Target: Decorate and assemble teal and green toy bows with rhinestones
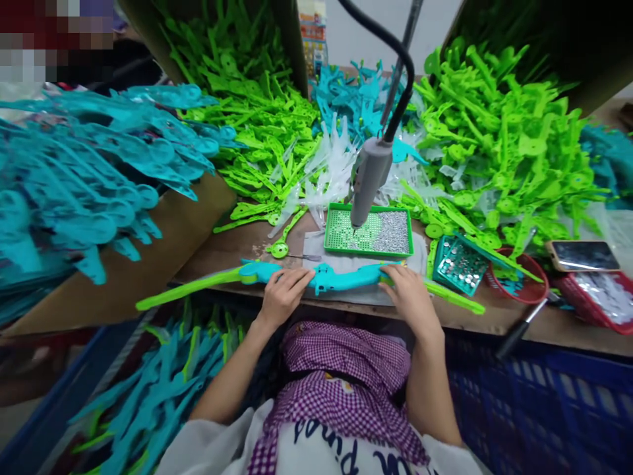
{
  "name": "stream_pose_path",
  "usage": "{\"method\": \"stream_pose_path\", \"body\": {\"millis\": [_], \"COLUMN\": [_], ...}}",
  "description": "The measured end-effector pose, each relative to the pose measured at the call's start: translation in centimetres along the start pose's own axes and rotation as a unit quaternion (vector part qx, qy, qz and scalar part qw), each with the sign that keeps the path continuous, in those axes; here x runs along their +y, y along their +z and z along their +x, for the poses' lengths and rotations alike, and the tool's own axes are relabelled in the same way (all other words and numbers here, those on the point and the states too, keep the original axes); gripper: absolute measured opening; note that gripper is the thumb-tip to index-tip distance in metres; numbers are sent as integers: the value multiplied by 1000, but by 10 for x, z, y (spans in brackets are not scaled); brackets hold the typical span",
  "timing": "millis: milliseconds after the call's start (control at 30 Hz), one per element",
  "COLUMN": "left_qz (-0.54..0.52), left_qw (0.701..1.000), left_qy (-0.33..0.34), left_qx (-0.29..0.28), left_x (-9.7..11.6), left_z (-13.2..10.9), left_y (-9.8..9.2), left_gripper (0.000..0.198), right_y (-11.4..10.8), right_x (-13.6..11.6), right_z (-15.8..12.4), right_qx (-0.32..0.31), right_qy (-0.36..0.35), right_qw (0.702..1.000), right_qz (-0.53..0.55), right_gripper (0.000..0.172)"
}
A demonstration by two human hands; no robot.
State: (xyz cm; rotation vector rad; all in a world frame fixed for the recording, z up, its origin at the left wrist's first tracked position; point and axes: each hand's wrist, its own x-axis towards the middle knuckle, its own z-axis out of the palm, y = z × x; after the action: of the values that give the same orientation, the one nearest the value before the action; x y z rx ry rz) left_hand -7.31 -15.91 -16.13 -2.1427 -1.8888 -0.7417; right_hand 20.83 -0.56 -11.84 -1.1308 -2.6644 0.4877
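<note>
A toy bow (326,278) with a blue middle grip and two lime-green limbs lies level across the near edge of the bench. My left hand (285,295) is closed over the blue part, left of its centre, fingertips on the upper face. At the joint of the blue part and the right limb, my right hand (406,295) grips with thumb and fingers. Just beyond the bow, a green tray (368,251) holds many small silver screws. Over that tray hangs a grey electric screwdriver (370,175), its tip pointing down.
Lime-green parts (514,132) are heaped behind, with clear plastic pieces (331,165) between heaps. Blue parts (99,152) stack on a carton at left. At right are a teal tray (459,264), a red basket (537,293), a phone (583,255) and a black-handled tool (514,338).
</note>
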Motion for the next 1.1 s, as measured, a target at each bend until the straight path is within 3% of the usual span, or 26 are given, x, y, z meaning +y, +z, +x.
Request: {"method": "stream_pose_path", "body": {"millis": [100, 233, 333, 400, 467, 533, 567, 600, 700, 800, 933, 1033, 1100], "left_qz": [0, 8, 10, 5, 2, 8, 12, 14, 10, -9, -11, 2, 14], "left_qw": [1000, 996, 986, 979, 973, 966, 962, 958, 949, 947, 947, 944, 943], "left_qy": [-6, -34, -39, -24, 1, 28, 40, 51, 80, 104, 121, 115, 109], "left_qx": [-2, -84, -163, -203, -231, -257, -270, -282, -306, -304, -297, -310, -314], "left_x": [-2, 0, -4, -11, -19, -23, -24, -23, -17, -12, -11, -9, -7], "left_z": [-8, -11, -6, -1, 5, 12, 15, 18, 26, 31, 34, 31, 29], "left_y": [7, 6, -2, -8, -10, -8, -6, -3, 2, 3, 1, -2, -3], "left_gripper": [43, 45, 48, 50, 54, 54, 53, 52, 50, 51, 51, 52, 51], "right_y": [-17, -35, -38, -39, -42, -45, -44, -42, -28, -22, -36, -38, -28], "right_x": [-1, -19, -8, 28, 82, 139, 163, 182, 213, 226, 235, 209, 169], "right_z": [11, 30, 16, -16, -58, -98, -115, -128, -146, -146, -162, -184, -191], "right_qx": [-16, 131, 186, 238, 338, 405, 395, 346, 247, 201, 178, 215, 303], "right_qy": [8, 42, 71, 164, 316, 441, 498, 545, 586, 586, 608, 603, 548], "right_qw": [996, 969, 946, 931, 877, 801, 772, 763, 772, 785, 771, 760, 759], "right_qz": [86, 205, 255, 223, 132, 24, -13, -24, -14, -3, 63, 109, 177], "right_gripper": [34, 37, 35, 36, 40, 44, 44, 43, 50, 51, 28, 27, 36]}}
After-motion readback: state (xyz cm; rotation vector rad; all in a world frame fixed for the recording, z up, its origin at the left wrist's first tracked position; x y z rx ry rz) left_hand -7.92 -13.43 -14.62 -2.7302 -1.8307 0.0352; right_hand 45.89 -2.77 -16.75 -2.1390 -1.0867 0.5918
